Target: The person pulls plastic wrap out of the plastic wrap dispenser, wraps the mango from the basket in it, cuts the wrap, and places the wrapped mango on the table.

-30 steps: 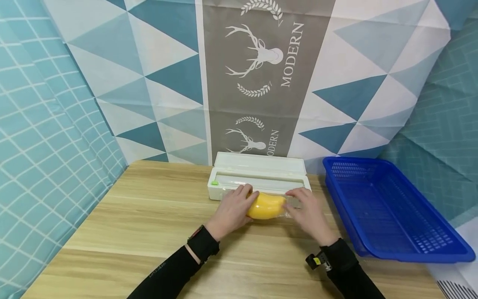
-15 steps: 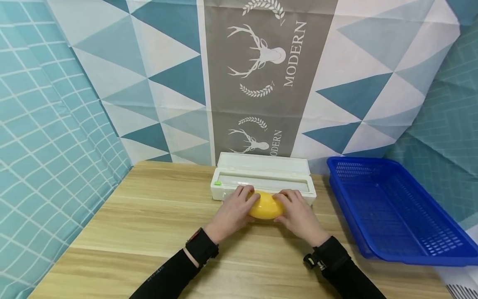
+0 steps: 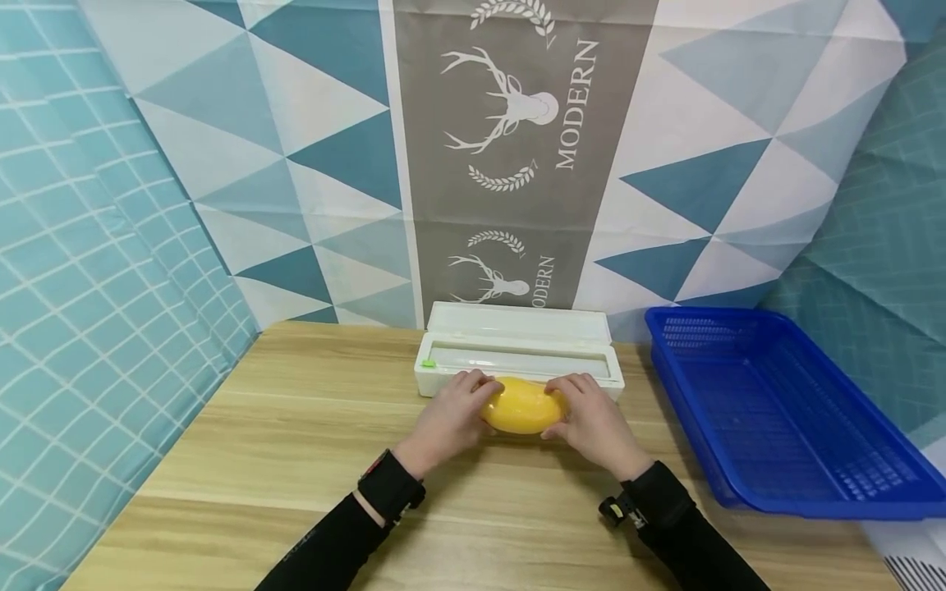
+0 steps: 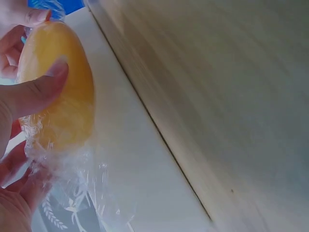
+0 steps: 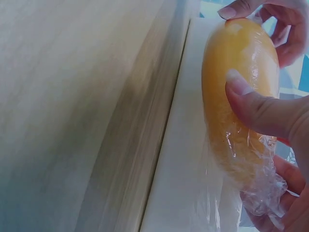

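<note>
One yellow, oblong thing [image 3: 522, 408] in clear film [image 5: 264, 189], gripped at one end by the left hand [image 3: 453, 413] and at the other by the right hand [image 3: 597, 423], with thumbs across its side. Held just on the near side of the open white box [image 3: 519, 323] (hard to tell whether touching the table [image 3: 266, 460]). Could slip, if squeezed unevenly through slick plastic. Could also stay loosely covered or tear, from tugging the crumpled slack at both ends too hard.

Wood-look tbl [image 3: 296, 460], blue/wht triangle backdrop [image 3: 480, 176] w/ deer, teal grid wall [image 3: 96, 287]
</note>
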`<state>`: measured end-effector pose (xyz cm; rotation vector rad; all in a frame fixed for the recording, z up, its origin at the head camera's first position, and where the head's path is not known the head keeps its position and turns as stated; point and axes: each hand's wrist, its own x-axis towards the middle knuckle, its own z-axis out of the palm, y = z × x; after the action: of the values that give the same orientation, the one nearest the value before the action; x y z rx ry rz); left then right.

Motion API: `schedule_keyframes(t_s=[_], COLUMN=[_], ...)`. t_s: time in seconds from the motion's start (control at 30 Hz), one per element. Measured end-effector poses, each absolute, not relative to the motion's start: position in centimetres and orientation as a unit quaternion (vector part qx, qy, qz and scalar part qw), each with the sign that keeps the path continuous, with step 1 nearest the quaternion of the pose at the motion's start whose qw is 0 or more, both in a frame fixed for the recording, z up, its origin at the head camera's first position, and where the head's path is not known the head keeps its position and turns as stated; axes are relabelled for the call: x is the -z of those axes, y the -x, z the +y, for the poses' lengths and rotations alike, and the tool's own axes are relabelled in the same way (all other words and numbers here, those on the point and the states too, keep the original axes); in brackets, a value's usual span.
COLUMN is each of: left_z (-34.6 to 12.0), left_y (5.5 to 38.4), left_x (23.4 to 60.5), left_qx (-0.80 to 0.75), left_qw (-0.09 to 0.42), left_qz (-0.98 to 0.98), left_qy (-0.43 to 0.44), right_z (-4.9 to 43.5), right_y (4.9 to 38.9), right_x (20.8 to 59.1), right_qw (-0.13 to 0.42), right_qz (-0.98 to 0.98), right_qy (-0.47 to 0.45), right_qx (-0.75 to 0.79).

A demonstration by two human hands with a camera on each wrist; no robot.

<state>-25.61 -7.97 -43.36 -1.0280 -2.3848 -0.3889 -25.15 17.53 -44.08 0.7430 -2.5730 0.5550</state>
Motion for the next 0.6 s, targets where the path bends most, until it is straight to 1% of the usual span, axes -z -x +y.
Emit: schedule_keyframes(t_s=[0.17,0.37,0.6], left_z=[-8.4,-8.8,-9.2], left_y=[25.7,26.0,26.4], left_x=[43.3,43.4,43.6], left_qx=[0.148,0.163,0.178], left_qw=[0.249,0.227,0.218], left_qz=[-0.883,-0.89,-0.895], left_qy=[0.369,0.36,0.345], right_z=[17.2,17.2,17.3], right_y=[25.2,25.3,25.4], right_x=[43.9,44.0,44.1], right_qw=[0.19,0.174,0.14], right_qz=[-0.922,-0.925,-0.928], right_qy=[-0.257,-0.242,-0.227], right_qx=[-0.217,-0.235,-0.26])
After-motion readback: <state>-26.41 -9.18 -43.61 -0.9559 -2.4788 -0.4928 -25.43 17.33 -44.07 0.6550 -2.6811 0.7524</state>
